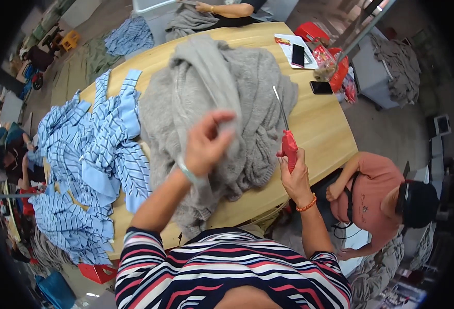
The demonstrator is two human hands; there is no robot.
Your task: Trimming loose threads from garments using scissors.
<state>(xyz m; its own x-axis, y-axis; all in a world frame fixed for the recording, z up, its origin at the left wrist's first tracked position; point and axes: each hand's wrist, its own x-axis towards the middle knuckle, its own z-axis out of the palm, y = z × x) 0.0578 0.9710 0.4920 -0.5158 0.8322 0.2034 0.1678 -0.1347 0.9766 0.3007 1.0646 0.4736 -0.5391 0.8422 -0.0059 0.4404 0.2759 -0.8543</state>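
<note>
In my right hand (295,177) is a red-handled tool (289,147) with a long, thin metal shaft that points up and away from me. My fingers wrap its handle beside the right edge of a grey knit fabric heap (258,108). Over the front of that heap hovers my left hand (210,144), blurred by motion. Its thumb and curled forefinger stand apart, and I see nothing held between them. The heap is thick and crumpled, with a folded length (206,77) lying on top.
Blue striped fabric pieces (103,129) cover the left of the wooden table (330,134). Two phones, one a black phone (321,87), lie far right near red bags (338,72). A person in a salmon shirt (373,201) sits right; another person's hand (204,7) touches grey fabric at the far side.
</note>
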